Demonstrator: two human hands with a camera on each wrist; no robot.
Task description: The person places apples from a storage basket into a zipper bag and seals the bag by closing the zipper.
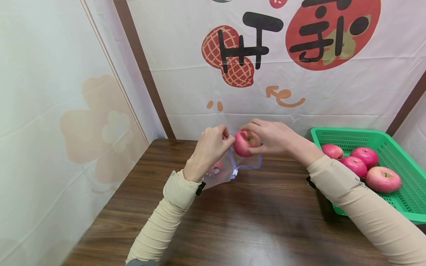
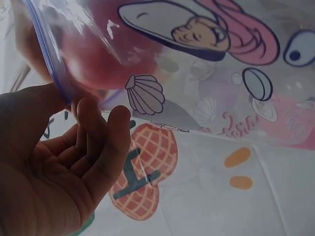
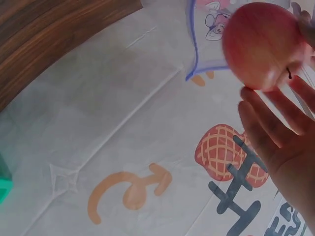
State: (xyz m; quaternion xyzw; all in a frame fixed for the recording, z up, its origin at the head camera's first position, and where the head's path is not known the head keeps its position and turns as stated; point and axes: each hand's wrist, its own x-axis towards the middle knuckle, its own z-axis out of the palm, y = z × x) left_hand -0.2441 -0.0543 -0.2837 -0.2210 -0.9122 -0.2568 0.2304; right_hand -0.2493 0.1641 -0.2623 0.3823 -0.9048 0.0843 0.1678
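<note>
A clear zip bag (image 1: 217, 180) with purple edging and a white slider (image 1: 235, 172) stands over the wooden table. At its rim, my left hand (image 1: 207, 150) pinches the plastic; the left wrist view shows shells printed on the bag (image 2: 216, 115). My right hand (image 1: 274, 137) grips a red apple (image 1: 242, 143) by its sides at the bag's mouth. In the right wrist view the apple (image 3: 263, 46) has its stem toward the fingers. Something pink shows through the bag below the left hand; whether it is print or fruit I cannot tell.
To the right, a green plastic basket (image 1: 411, 188) holds several red apples (image 1: 383, 179). The dark wooden table (image 1: 253, 221) runs up to a printed white cloth (image 1: 186, 88) at the back, with another cloth (image 1: 50, 122) along the left side.
</note>
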